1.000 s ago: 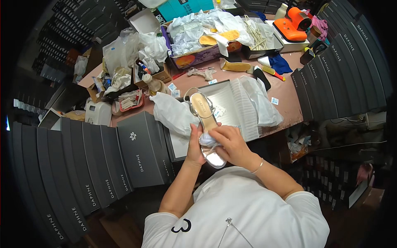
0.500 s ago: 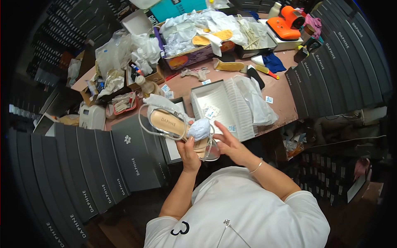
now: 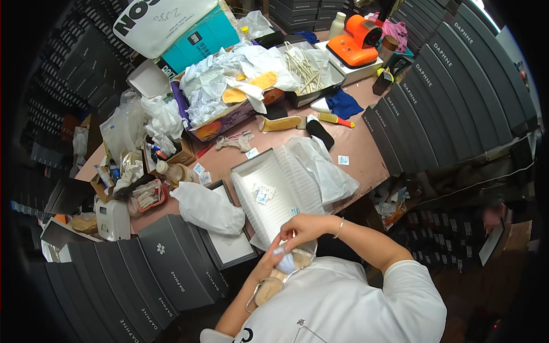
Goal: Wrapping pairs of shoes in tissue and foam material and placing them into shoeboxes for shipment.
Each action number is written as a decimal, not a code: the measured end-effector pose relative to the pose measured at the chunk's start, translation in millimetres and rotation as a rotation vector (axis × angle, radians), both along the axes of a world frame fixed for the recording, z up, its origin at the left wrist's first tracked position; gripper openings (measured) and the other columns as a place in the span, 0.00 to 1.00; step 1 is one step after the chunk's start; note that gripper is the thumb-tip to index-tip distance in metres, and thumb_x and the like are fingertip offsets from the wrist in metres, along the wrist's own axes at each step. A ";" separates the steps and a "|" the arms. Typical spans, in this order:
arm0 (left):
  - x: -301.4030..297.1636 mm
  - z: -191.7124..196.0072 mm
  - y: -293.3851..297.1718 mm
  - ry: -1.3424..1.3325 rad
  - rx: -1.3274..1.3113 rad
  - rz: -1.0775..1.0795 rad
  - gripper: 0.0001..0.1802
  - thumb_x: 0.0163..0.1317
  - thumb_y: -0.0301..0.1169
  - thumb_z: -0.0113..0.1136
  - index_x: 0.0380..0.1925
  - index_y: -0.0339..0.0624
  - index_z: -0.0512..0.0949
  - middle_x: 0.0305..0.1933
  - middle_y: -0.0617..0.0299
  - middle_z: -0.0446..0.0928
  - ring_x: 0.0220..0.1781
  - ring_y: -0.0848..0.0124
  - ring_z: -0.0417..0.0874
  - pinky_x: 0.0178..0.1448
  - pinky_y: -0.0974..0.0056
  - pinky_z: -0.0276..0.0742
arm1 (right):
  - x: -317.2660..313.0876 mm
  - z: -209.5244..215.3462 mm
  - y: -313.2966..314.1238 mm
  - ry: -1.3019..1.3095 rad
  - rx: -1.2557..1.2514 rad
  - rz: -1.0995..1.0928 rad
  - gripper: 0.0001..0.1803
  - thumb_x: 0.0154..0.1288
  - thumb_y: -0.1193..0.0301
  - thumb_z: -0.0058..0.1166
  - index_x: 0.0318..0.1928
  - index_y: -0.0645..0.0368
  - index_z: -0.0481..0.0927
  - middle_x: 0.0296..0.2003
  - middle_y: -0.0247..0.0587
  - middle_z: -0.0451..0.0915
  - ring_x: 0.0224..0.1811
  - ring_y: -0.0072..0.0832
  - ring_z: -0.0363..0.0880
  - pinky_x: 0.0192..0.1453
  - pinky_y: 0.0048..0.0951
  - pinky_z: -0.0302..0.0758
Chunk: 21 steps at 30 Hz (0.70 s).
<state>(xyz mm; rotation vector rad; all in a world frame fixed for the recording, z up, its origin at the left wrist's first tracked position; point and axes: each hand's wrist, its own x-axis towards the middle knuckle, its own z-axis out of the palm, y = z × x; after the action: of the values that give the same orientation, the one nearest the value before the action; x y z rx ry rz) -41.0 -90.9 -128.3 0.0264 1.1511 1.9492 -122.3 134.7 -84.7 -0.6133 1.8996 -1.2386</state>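
Close to my body, my left hand grips a strappy sandal with a beige insole and clear, silvery straps. Its heel end hangs toward my left forearm. A wad of pale paper fills the front of the sandal. My right hand is closed over the toe end, thumb and fingertips pinched together beside the wad; what lies between them is hidden. Just beyond, an open shoebox holds white tissue and small printed tags. A white wrapped bundle lies on a grey box part to its left.
Dark shoeboxes are stacked at left, with more at right. Farther back sit a paper-filled carton, a box of sticks, an orange device, a brush and a white plastic bag.
The sandal has come down toward my body and turned, its heel end now toward me. My right hand has moved from open beside it to pinching at the toe end. The view has shifted.
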 end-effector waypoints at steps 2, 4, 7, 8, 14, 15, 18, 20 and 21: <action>-5.5 25.4 4.6 0.055 -0.123 0.031 0.33 0.64 0.33 0.52 0.69 0.41 0.57 0.63 0.57 0.66 0.62 0.72 0.68 0.67 0.68 0.59 | -42.2 -6.1 37.8 0.133 0.103 -0.331 0.25 0.57 0.53 0.62 0.42 0.64 0.80 0.36 0.49 0.82 0.35 0.34 0.81 0.41 0.33 0.76; -9.3 16.8 2.0 -0.100 -0.129 0.009 0.30 0.63 0.35 0.52 0.65 0.38 0.63 0.65 0.55 0.66 0.66 0.69 0.65 0.70 0.67 0.55 | -92.0 -40.7 94.1 0.460 0.315 -0.815 0.22 0.58 0.59 0.61 0.44 0.64 0.78 0.41 0.51 0.81 0.40 0.39 0.82 0.45 0.36 0.76; -10.8 -8.3 4.8 -0.019 -0.145 0.065 0.17 0.64 0.36 0.52 0.49 0.38 0.75 0.56 0.57 0.72 0.59 0.69 0.70 0.65 0.66 0.60 | -149.6 -80.9 149.9 0.582 0.566 -0.857 0.24 0.55 0.63 0.63 0.48 0.61 0.73 0.48 0.51 0.76 0.50 0.47 0.76 0.54 0.42 0.72; -10.4 -19.9 2.3 -0.003 -0.152 0.058 0.15 0.65 0.35 0.52 0.47 0.38 0.75 0.53 0.60 0.73 0.56 0.72 0.71 0.62 0.68 0.62 | -158.2 -105.6 159.0 0.595 0.563 -0.837 0.24 0.53 0.65 0.64 0.48 0.62 0.72 0.47 0.52 0.76 0.49 0.46 0.75 0.54 0.40 0.72; -37.2 -9.6 12.0 -0.041 -0.379 0.036 0.10 0.65 0.32 0.53 0.39 0.36 0.78 0.48 0.62 0.76 0.52 0.74 0.72 0.60 0.70 0.63 | -178.9 -144.1 166.0 0.700 0.465 -0.983 0.23 0.53 0.71 0.57 0.50 0.61 0.70 0.47 0.51 0.74 0.51 0.47 0.73 0.53 0.44 0.71; -35.0 -13.3 14.2 -0.040 -0.370 0.077 0.10 0.65 0.31 0.53 0.38 0.36 0.78 0.48 0.61 0.76 0.53 0.74 0.72 0.61 0.70 0.63 | -186.6 -130.5 165.9 0.774 0.388 -1.072 0.23 0.53 0.72 0.56 0.51 0.61 0.70 0.47 0.51 0.74 0.50 0.48 0.73 0.53 0.44 0.70; -33.2 -20.4 23.7 -0.110 -0.284 0.179 0.09 0.64 0.28 0.53 0.39 0.36 0.79 0.48 0.61 0.77 0.53 0.74 0.73 0.61 0.70 0.63 | -223.5 -83.4 136.1 0.941 0.302 -0.857 0.23 0.55 0.71 0.55 0.54 0.57 0.74 0.49 0.49 0.72 0.52 0.44 0.72 0.55 0.42 0.68; -38.2 -12.9 30.8 -0.148 -0.275 0.214 0.09 0.63 0.28 0.52 0.39 0.35 0.78 0.48 0.61 0.77 0.53 0.74 0.73 0.61 0.70 0.63 | -252.8 -86.0 107.7 1.041 0.411 -0.686 0.20 0.57 0.68 0.57 0.52 0.53 0.76 0.49 0.46 0.73 0.52 0.41 0.72 0.51 0.42 0.68; -37.0 -14.4 30.1 -0.147 -0.290 0.226 0.08 0.63 0.28 0.53 0.37 0.35 0.78 0.47 0.62 0.77 0.52 0.75 0.73 0.60 0.70 0.63 | -266.8 -94.3 98.6 1.138 0.466 -0.623 0.19 0.58 0.66 0.57 0.51 0.50 0.78 0.49 0.44 0.73 0.51 0.39 0.73 0.49 0.42 0.68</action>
<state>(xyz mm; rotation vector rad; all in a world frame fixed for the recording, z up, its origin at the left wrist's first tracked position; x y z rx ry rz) -78.1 -60.9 -142.8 -0.4103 1.3729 1.9197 -389.1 233.4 -179.1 -0.5133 3.3957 -0.7113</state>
